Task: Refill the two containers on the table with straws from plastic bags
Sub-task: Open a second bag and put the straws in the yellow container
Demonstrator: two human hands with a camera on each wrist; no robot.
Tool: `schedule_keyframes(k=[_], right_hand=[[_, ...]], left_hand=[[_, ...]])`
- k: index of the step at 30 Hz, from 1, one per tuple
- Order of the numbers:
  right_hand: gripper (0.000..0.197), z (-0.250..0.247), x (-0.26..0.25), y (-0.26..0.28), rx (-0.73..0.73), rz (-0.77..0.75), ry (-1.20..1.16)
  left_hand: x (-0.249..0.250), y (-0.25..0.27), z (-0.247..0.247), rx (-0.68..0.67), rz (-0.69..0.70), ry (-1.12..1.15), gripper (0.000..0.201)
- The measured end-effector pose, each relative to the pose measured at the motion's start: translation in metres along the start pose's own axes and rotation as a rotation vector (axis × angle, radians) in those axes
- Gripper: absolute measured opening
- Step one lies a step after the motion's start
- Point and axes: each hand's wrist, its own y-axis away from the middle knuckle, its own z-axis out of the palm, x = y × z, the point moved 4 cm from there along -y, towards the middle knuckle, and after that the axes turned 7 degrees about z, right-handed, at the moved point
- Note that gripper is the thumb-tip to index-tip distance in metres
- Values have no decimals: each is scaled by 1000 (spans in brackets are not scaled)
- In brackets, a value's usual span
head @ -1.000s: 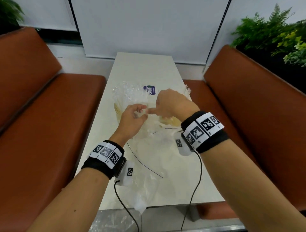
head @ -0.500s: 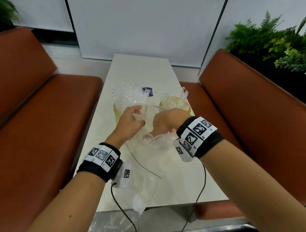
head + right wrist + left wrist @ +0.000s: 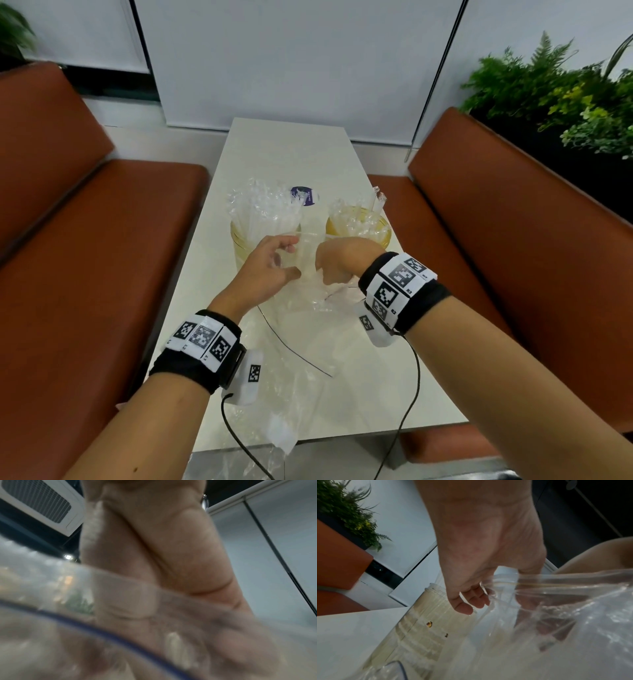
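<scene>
Head view: both hands meet just in front of the left straw container (image 3: 265,236). The left hand (image 3: 265,270) has its grip curled onto the mouth of a clear plastic bag (image 3: 308,291) lying on the white surface (image 3: 284,150). The right hand (image 3: 342,262) reaches into that bag; its grip is hidden, so I cannot tell. The right straw container (image 3: 358,228) stands beside the left one.

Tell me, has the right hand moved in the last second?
Yes. The right hand has come back toward the person, from over the right container to just in front of it.
</scene>
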Motion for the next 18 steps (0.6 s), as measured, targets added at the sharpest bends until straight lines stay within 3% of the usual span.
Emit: schedule_keyframes(k=[5, 9, 11, 14, 18], right_hand=[[44, -28, 6, 13, 112, -1, -53], [38, -56, 4, 31, 213, -55, -110], [31, -66, 3, 39, 252, -78, -177], [26, -71, 6, 45, 291, -93, -368], [25, -62, 10, 40, 366, -137, -819]], left_hand=[[2, 3, 4, -66, 42, -35, 78], [3, -4, 5, 46, 13, -33, 87], [1, -6, 8, 77, -12, -36, 79], [-6, -10, 13, 140, -33, -22, 50], [-13, -13, 17, 150, -78, -27, 51]])
